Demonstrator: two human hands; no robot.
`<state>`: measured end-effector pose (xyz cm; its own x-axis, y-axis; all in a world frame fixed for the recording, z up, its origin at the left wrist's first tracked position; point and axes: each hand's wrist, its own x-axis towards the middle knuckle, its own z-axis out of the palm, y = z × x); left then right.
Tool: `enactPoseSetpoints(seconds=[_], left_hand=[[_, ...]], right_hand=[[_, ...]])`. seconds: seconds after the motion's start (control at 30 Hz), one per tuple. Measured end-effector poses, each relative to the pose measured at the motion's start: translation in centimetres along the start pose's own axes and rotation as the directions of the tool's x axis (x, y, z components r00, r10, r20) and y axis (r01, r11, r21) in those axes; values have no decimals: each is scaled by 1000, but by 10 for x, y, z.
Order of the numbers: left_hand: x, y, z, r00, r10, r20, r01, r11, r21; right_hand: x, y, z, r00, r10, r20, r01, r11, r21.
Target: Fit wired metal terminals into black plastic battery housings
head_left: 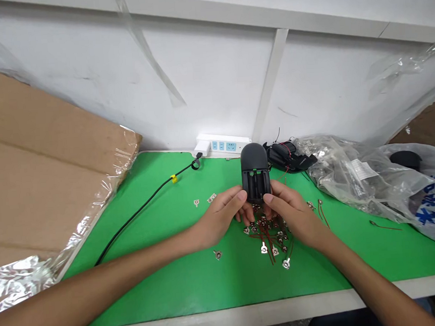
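A black plastic housing (254,156) with a rounded top and an open battery compartment is held upright between my two hands, its slots facing me. My left hand (221,215) grips its lower left side, thumb on the front edge. On the lower right side, my right hand (297,214) is closed the same way. Below the housing lies a pile of small metal battery contacts (264,247), several with thin red wires. The fingertips behind the housing are partly hidden.
Loose contacts (218,254) lie to the left. A white power strip (231,146) with a black cable (142,208) stands against the wall. Black parts (289,156) and clear plastic bags (356,173) are at the right, cardboard (46,160) at the left.
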<state>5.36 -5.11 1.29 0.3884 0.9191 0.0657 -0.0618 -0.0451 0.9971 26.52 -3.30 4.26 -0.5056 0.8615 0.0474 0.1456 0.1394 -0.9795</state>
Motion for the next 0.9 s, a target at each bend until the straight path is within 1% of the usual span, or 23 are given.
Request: enactPoseSetpoints(seconds=[0.07,0.13,0.33,0.43,0.5,0.53,0.6,0.63,0.7,0.73,0.8,0.9], left_hand=[[0,1,2,1000,6,-6,-6,1000,-12],[-1,2,4,1000,18,-17,-18,1000,-13],[-5,3,5,998,59,-14,-57,995,81],[-7,2,4,996,86,-10,-84,989,121],[-7,1,4,996,94,-3,-93,988,124],[-7,1,4,995,96,-2,-95,989,118],[-6,2,4,995,101,-5,-100,991,90],[-6,2,4,995,104,-6,-103,992,72],[-5,2,4,995,103,1,-103,994,40],[-5,2,4,995,100,5,-100,995,27],[-5,1,3,996,89,0,-89,996,9],[-4,-1,2,996,77,-46,-76,997,19]], right_hand=[[-2,-3,1,997,-83,10,83,987,-136],[-3,-5,1,990,-140,23,141,963,-229],[-5,0,-4,973,-229,38,222,871,-439],[-5,1,-5,970,-239,41,230,851,-472],[-5,1,-5,975,-218,43,217,887,-407],[-4,0,-5,981,-188,39,190,923,-335],[-2,1,-3,996,-81,42,86,991,-106],[-1,2,-2,998,-19,55,18,999,28],[2,4,1,993,74,95,-96,962,257],[4,4,2,989,97,115,-130,933,336],[6,4,5,985,111,135,-159,889,430],[6,1,7,984,123,132,-172,857,485]])
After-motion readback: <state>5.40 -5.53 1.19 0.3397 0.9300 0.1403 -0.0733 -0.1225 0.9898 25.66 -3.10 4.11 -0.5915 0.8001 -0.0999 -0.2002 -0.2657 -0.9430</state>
